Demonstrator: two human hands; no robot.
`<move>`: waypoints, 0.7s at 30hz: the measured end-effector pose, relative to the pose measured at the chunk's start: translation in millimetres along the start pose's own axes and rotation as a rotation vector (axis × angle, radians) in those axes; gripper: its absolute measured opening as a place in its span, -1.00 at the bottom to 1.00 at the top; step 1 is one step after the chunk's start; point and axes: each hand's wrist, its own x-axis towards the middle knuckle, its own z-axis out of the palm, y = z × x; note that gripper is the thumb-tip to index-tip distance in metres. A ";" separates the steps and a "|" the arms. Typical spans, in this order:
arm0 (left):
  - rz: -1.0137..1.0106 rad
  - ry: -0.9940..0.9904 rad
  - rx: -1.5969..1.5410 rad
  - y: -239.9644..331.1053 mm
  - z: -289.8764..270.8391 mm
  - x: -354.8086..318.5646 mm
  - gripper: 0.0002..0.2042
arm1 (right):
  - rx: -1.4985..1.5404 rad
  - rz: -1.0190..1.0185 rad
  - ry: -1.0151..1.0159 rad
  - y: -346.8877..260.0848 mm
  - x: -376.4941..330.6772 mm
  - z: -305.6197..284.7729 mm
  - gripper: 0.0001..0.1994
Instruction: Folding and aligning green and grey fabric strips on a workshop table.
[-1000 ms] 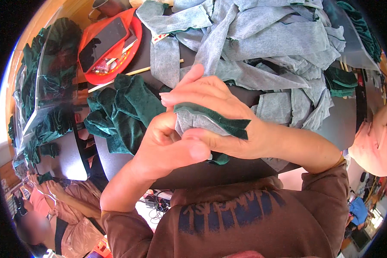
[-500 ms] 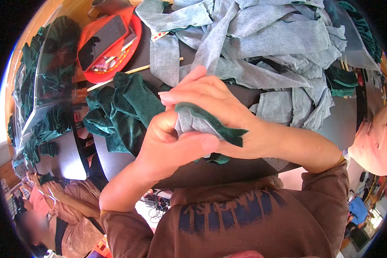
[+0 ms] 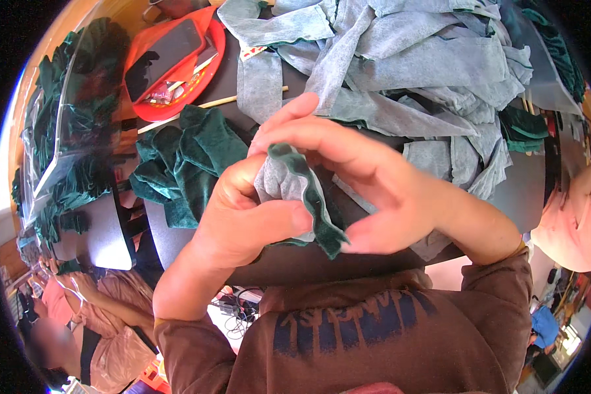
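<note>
My left hand (image 3: 224, 217) is closed round a folded strip of velvet cloth (image 3: 281, 180), its thumb pressing on the grey backing. A dark green pile edge runs wavy down the strip's right side. My right hand (image 3: 394, 197) arches over from the right, thumb and fingers wide apart. Its fingers reach behind the top of the strip towards my left hand, and some fingertips are hidden. The right thumb tip is beside the strip's lower end; whether it touches is hard to tell. A crumpled green velvet heap (image 3: 194, 157) lies just beyond my left hand.
Grey-backed cloth strips (image 3: 427, 59) are piled across the dark table's far side. At the far left, a red plate (image 3: 213, 72) carries a phone (image 3: 164, 59). A thin wooden stick (image 3: 243, 97) lies nearby. More green velvet (image 3: 79, 151) hangs left; a co-worker (image 3: 105, 308) sits lower left.
My right hand has opened, its thumb swinging down and away from my left hand. The velvet strip has turned so that its green edge points more downward.
</note>
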 end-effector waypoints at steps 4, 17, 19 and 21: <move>0.045 -0.064 0.065 3.4 -2.4 4.3 -0.86 | 0.452 0.262 0.085 -1.6 0.1 -0.2 -0.47; -0.032 -0.033 -0.031 9.9 4.3 2.7 -0.78 | 0.529 0.176 0.176 -6.7 2.6 0.2 -0.91; -0.012 -0.031 0.030 5.3 1.9 1.9 -0.71 | 0.544 0.205 0.180 -8.9 2.4 -0.7 -0.92; 0.010 -0.024 0.095 5.0 1.6 0.5 -0.64 | 0.563 0.232 0.177 -9.4 3.6 1.4 -0.93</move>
